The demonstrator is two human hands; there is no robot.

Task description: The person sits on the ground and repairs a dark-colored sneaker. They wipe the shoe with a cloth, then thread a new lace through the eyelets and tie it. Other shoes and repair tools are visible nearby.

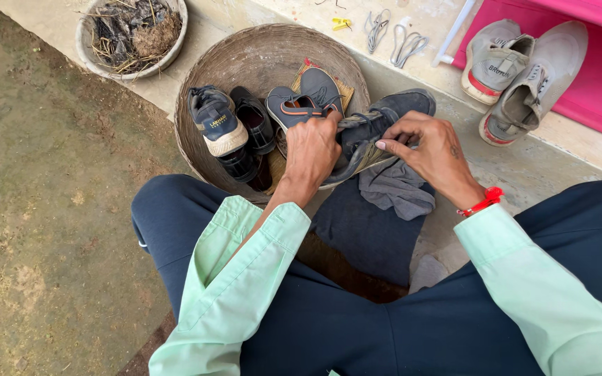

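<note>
I hold a dark grey sneaker (384, 115) over the rim of a woven basket (259, 59). My left hand (311, 153) grips the shoe's heel side. My right hand (430, 150) presses fingers on its upper, near the tongue and a grey lace. A grey cloth (398, 191) hangs under the shoe, against my right palm. Both forearms wear pale green sleeves; a red band circles my right wrist.
The basket holds several shoes: a navy sneaker with a pale sole (217, 125), a black shoe (253, 122) and grey slip-ons with orange trim (304, 101). Two grey-white sneakers (520, 73) lie by a pink step. Loose laces (395, 35) and a bowl of dry debris (134, 31) sit behind.
</note>
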